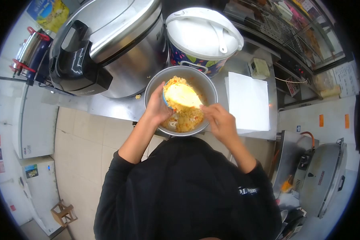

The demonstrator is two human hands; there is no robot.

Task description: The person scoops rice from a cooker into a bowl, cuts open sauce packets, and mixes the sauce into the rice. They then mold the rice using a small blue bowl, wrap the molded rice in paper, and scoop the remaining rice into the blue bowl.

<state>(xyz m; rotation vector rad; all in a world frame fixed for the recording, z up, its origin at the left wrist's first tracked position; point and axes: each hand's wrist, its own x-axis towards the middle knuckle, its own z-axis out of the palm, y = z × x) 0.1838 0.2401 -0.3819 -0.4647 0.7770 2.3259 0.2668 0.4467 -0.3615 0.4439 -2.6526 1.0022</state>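
Over a grey metal pot [151, 82], my left hand [157, 105] is wrapped round a small blue-edged bowl [167, 100] heaped with yellow rice. Most of that bowl is hidden by the hand and the rice. My right hand [221, 121] grips the handle end of a rice paddle [183, 95], which looks pale yellow in the bright light. Its flat blade lies on top of the heaped rice. More cooked yellow rice [188, 121] with small orange bits covers the bottom of the pot.
A large steel rice cooker [136, 60] stands left of the pot. Behind it is a patterned tub [196, 36] with a white lid and a white paddle [219, 38] on top. White paper sheets [248, 102] lie to the right, near a small greenish box [259, 68].
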